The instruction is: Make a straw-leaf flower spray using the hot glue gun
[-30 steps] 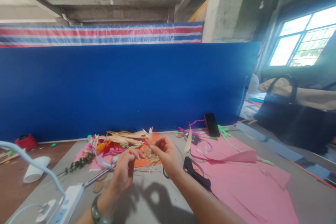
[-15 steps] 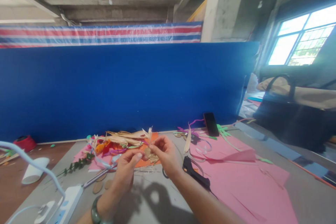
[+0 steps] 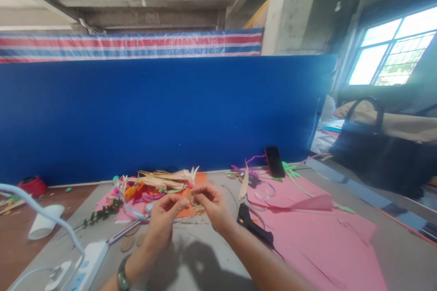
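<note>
My left hand [image 3: 164, 219] is closed in a pinch, thumb against forefinger; what it holds, if anything, cannot be made out. Facing it, a small distance to the right, is my right hand [image 3: 212, 205], its fingertips also pinched. Just above those fingertips rises a pale dried-husk piece [image 3: 194, 174] with pointed, petal-like tips, its lower part hidden by the fingers. Beneath and behind the hands lie an orange sheet [image 3: 200, 177] and small tan scraps [image 3: 199, 208]. Long dried husk strips [image 3: 160, 178] are heaped behind my left hand.
A black glue gun [image 3: 255, 227] lies right of my right arm on pink sheets [image 3: 321, 241]. A dark phone [image 3: 275, 162] leans at the back. On the left are a white power strip [image 3: 87, 263], a utility knife [image 3: 123, 231], brown discs [image 3: 127, 243], a leafy sprig [image 3: 104, 213] and a white cup [image 3: 46, 223].
My right hand's fingertips have shifted slightly left and rolled, covering more of the husk piece's lower part. My left hand has barely moved. The surrounding things are where they were.
</note>
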Demonstrator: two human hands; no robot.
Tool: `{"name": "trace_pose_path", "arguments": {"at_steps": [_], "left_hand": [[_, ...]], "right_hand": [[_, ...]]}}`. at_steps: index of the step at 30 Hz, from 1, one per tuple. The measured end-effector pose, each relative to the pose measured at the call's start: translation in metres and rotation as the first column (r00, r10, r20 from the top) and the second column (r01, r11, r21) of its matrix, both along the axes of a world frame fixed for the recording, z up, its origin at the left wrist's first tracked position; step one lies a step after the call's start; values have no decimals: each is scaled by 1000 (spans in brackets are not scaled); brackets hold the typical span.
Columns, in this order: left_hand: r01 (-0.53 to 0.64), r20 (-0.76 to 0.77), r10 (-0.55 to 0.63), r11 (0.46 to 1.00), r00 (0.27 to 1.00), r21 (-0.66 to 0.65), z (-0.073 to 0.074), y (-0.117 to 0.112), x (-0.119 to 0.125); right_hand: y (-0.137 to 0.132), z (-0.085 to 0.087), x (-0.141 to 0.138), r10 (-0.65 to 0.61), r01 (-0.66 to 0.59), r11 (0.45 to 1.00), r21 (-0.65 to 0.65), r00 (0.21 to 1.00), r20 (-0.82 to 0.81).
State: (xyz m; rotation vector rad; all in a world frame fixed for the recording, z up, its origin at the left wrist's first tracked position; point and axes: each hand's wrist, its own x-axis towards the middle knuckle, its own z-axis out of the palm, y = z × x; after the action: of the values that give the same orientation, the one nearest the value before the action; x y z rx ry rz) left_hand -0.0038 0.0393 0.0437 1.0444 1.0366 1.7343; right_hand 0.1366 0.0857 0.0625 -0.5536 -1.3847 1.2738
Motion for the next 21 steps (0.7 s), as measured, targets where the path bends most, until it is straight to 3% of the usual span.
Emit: {"name": "trace_pose_path", "arguments": {"at_steps": [8, 12, 14, 17, 21], "left_hand": [[-85, -291, 90, 996, 953, 31, 1, -2, -7], [-252, -444, 324, 943, 835, 216, 7, -6, -11], [-282, -456, 408, 904, 791, 321, 7, -6, -13], [-265, -439, 417, 892, 796, 365, 8, -6, -13], [-260, -437, 388, 909, 811, 325, 8, -8, -11]], "right_hand": [[-13, 11, 0, 117, -117, 992, 38, 993, 0], [-12, 11, 0, 72, -74, 997, 28, 996, 60], [-11, 11, 0, 81, -84, 996, 35, 993, 80], [-10, 11, 2, 134, -137, 990, 27, 988, 81], [-10, 10, 2, 157, -159, 987, 18, 985, 69]]}}
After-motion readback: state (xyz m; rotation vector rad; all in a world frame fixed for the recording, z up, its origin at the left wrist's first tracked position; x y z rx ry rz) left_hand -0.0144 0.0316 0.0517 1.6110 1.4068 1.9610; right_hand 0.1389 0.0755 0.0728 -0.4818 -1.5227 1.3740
